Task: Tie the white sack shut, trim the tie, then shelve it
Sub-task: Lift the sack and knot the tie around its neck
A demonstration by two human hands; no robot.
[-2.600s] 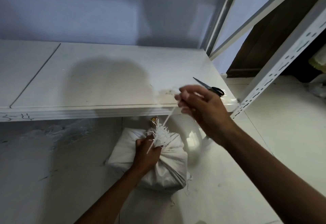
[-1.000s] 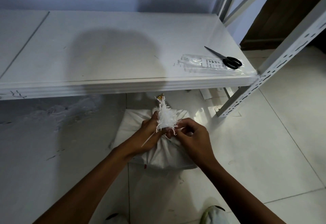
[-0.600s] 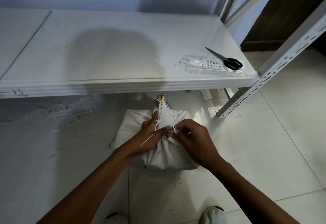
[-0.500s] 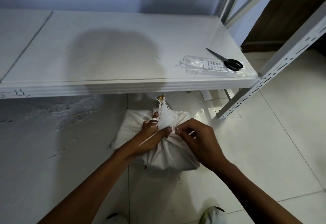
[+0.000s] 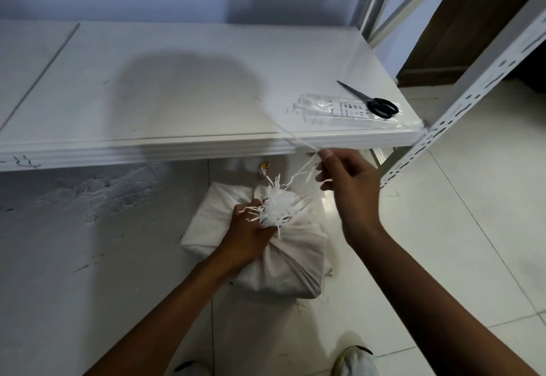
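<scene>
Above the sack (image 5: 291, 257), right hand (image 5: 348, 180) aloft

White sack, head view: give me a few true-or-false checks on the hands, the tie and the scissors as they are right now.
1. The left hand grips the gathered neck of the white sack. True.
2. The right hand holds the scissors. False: the scissors lie on the shelf, and the right hand pinches the tie, which is drawn up away from the sack.
3. The sack sits on the shelf. False: it stands on the floor, lower than the shelf's front edge.
4. The scissors rest partly on a clear plastic packet. True.
</scene>
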